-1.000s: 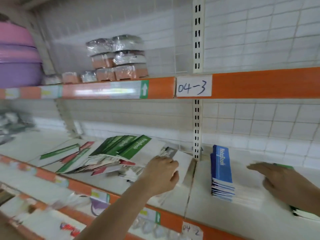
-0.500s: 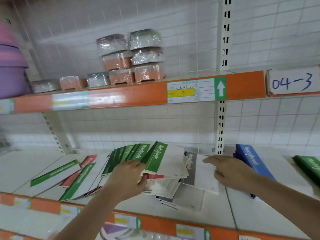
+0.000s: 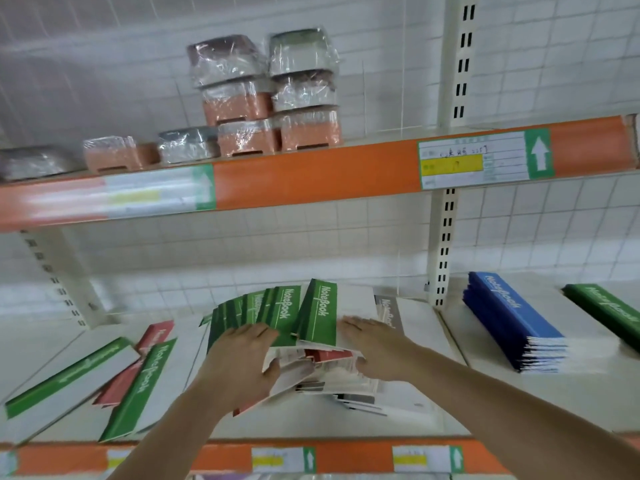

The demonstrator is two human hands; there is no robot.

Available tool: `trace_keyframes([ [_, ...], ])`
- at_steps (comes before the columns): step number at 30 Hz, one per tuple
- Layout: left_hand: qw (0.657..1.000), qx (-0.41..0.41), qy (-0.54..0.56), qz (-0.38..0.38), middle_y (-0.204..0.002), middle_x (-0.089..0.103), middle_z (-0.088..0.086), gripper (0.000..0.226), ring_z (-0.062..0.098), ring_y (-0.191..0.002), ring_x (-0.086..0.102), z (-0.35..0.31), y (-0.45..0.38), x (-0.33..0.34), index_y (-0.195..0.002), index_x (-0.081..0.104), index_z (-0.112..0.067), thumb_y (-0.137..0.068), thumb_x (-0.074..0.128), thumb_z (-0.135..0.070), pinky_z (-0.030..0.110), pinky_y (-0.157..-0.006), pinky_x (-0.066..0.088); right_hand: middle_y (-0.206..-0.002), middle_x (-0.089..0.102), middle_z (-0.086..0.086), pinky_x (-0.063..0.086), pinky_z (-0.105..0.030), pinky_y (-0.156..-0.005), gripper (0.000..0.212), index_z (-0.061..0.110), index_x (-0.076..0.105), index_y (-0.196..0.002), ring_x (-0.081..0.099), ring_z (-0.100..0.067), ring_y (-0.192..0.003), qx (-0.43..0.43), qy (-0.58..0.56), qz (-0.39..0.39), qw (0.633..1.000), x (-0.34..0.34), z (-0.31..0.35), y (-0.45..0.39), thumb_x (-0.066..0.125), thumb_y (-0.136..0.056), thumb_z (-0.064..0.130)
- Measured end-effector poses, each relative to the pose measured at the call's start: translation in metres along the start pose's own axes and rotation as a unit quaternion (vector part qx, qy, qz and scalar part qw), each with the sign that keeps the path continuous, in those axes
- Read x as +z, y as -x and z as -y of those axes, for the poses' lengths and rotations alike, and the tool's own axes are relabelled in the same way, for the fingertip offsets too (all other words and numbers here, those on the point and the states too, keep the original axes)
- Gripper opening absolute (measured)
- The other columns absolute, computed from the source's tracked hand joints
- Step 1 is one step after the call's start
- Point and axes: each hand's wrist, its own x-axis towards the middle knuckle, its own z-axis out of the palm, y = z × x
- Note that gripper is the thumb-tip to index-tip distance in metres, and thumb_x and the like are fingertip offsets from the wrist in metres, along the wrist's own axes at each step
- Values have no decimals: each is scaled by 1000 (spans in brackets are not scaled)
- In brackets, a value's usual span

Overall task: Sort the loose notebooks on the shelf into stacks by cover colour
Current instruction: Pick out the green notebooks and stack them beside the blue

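Both hands are now closing on the mixed pile (image 3: 311, 358) mid-shelf (image 3: 433, 420): right hand (image 3: 377, 348), w/ flat fingers, is pressing its top; left hand (image 3: 242, 358) is gripping the pile's left edge. Green-spined notebooks (image 3: 277, 317) are fanning toward the back wall, red & grey underneath; blue stack (image 3: 512, 327) is sitting right.

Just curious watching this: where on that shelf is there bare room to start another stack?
Bare shelf lies in front of the mixed pile, and between the blue stack and that pile. Left, around the loose green and red notebooks, is crowded.
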Motion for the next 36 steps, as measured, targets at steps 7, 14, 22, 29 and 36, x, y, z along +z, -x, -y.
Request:
trace_keyframes([
  [7,1000,13,22,2,-149,42,-6,54,11,-134,41,0,-8,6,-147,35,-22,-98,36,-43,29,-113,31,-119,64,-2,48,-35,-88,59,34,43,-139,59,-25,-106,8,25,-65,998,8,-7,2,57,-85,12],
  [14,999,42,26,16,-163,8,1,79,16,-148,14,-23,-29,5,-156,3,-15,-93,35,-51,31,-119,9,-120,66,1,45,-28,-92,35,32,52,-135,62,-18,-105,-25,-72,-47,996,-21,-14,32,43,-102,30],
  [22,998,62,7,24,-161,19,8,98,21,-148,19,-58,-61,23,-155,11,-8,-77,9,-68,36,-121,8,-123,59,5,35,-20,-50,60,32,19,-149,63,-19,-95,78,146,-163,973,-50,-33,58,41,-98,8],
  [29,989,136,-13,-50,-64,64,-10,42,9,-54,62,-71,-67,45,-70,68,-24,-74,35,-50,25,-40,51,-105,64,-1,48,-27,-58,66,18,36,-143,66,-18,-81,70,174,-243,952,-46,-76,86,61,-84,3],
  [36,990,122,-75,12,-130,56,-5,45,14,-113,58,-76,-63,25,-140,38,-21,-96,44,-21,31,-79,53,-117,65,-3,53,-30,-79,65,21,47,-138,65,-23,-98,83,92,-275,953,-43,-103,112,18,-83,38],
])
